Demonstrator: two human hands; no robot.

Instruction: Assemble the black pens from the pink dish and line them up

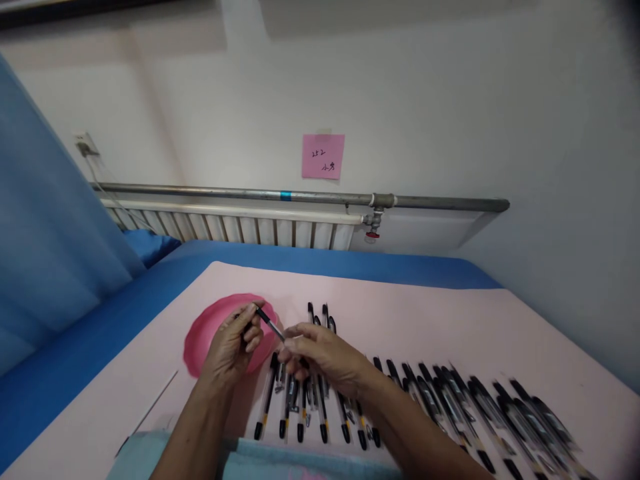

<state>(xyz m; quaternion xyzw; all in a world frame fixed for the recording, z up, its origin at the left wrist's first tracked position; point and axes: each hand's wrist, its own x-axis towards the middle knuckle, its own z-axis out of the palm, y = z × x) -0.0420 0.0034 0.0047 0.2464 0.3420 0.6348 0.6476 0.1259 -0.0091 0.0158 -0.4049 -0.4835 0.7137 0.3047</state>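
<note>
A pen [271,324] with a clear barrel and a black end is held up between my two hands, slanting down to the right. My left hand [237,339] pinches its upper black end, over the rim of a pink plate [199,339]. The fingers of my right hand [320,353] close round its lower part and hide that end. Below and behind my right hand lie several similar pens [323,417] with black caps, side by side. Small loose pieces lie among them, too small to make out.
More black pens [445,400] spread in rows on the right of the pink sheet [390,313]. A thin white stick [155,403] lies at left. A radiator [240,227] and a metal pipe [210,192] run along the wall behind. A blue curtain [55,240] hangs at left.
</note>
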